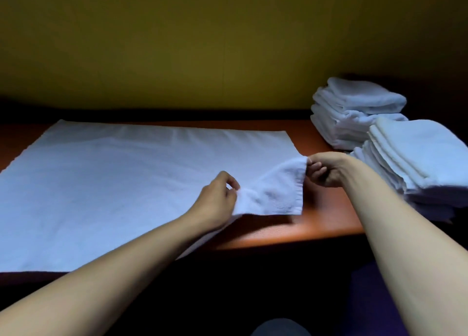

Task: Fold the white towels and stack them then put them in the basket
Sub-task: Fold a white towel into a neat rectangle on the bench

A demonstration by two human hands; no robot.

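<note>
A large white towel [121, 183] lies spread flat over most of the reddish-brown table [316, 224]. Its near right corner is lifted off the table. My left hand [217, 196] pinches the lifted edge from the left, and my right hand [326, 169] pinches the corner's tip from the right. Two stacks of folded white towels stand at the right: a far stack [354, 112] against the wall and a nearer stack [417, 158] at the table's right edge. No basket is in view.
A yellow-green wall [202, 44] rises right behind the table. The table's front edge runs just below the lifted corner, with dark space beneath it. Bare tabletop shows between the spread towel and the stacks.
</note>
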